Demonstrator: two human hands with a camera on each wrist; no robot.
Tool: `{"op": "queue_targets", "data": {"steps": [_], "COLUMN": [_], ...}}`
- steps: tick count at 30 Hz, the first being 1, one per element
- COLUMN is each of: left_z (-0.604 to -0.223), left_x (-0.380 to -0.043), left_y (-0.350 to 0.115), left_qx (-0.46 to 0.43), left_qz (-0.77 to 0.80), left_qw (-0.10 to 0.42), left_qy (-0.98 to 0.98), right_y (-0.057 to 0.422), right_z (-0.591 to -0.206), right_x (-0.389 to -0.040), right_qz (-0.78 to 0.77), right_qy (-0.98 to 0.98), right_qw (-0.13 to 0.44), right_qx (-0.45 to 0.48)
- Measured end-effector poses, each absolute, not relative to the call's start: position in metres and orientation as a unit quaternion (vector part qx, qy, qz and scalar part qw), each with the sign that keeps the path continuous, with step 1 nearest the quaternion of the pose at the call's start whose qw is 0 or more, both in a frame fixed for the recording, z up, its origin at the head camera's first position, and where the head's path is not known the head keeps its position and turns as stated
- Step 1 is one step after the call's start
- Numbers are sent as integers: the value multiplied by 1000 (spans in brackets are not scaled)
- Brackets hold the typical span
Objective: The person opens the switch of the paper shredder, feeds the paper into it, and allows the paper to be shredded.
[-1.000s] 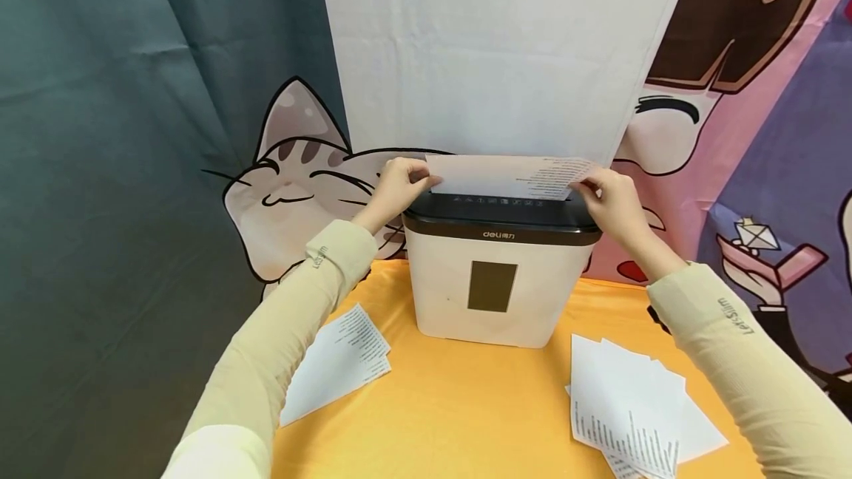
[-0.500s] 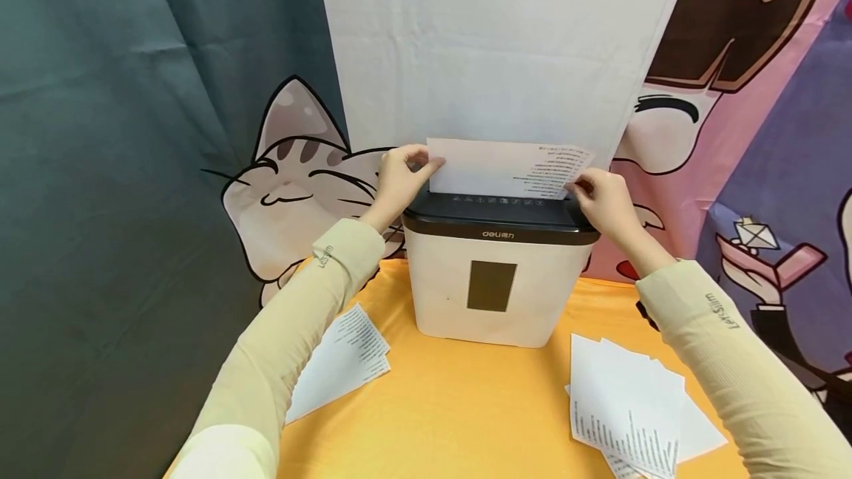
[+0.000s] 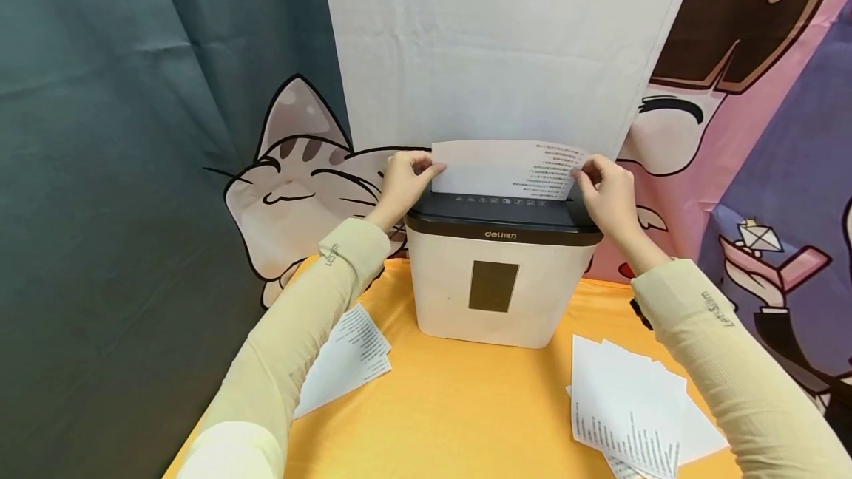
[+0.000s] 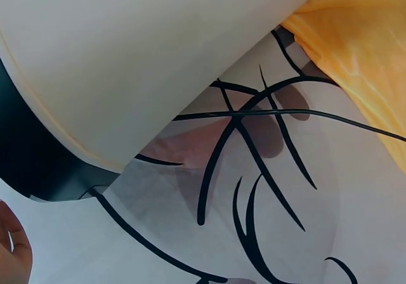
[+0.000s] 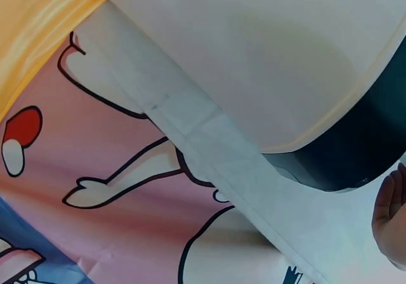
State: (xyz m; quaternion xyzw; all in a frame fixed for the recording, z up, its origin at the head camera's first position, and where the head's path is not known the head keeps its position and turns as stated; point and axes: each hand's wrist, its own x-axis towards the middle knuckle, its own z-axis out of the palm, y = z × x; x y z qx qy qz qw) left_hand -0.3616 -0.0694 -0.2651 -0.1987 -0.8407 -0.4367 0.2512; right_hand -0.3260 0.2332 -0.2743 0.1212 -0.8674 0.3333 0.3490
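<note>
A printed sheet of paper (image 3: 492, 165) stands upright at the black top of a white paper shredder (image 3: 439, 283). Its lower edge meets the slot area; how deep it sits I cannot tell. My left hand (image 3: 404, 182) pinches the sheet's left edge between thumb and fingers. On the opposite side, my right hand (image 3: 609, 191) pinches the right edge. Only a bit of the left hand (image 4: 14, 246) shows in the left wrist view, below the shredder's dark lid (image 4: 44, 163). The right wrist view catches part of the right hand (image 5: 392, 224) near the lid's corner.
Printed sheets (image 3: 346, 364) lie on the orange cloth (image 3: 466, 405) at left, partly behind the left sleeve. Several more sheets (image 3: 626, 398) overlap at right. Behind the shredder hangs a curtain (image 3: 506, 43) with cartoon prints.
The sheet and left hand rose a little, then the sheet stayed at nearly the same height. My right hand has moved up along the sheet's right edge.
</note>
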Motion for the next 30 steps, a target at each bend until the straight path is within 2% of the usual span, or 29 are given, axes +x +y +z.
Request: {"op": "queue_targets", "data": {"steps": [21, 30], "left_z": [-281, -280], "left_x": [-367, -368], "left_y": [-72, -71], "left_qx": [-194, -180], "left_qz": [-378, -389], "left_qw": [211, 225], "left_qy": [-880, -875], "right_y": [236, 232], "right_z": [-289, -292], "right_x": [-327, -328], "right_qz": [312, 322], "right_qy": [-874, -871], "right_qw": [345, 345], "right_qx": [139, 138]}}
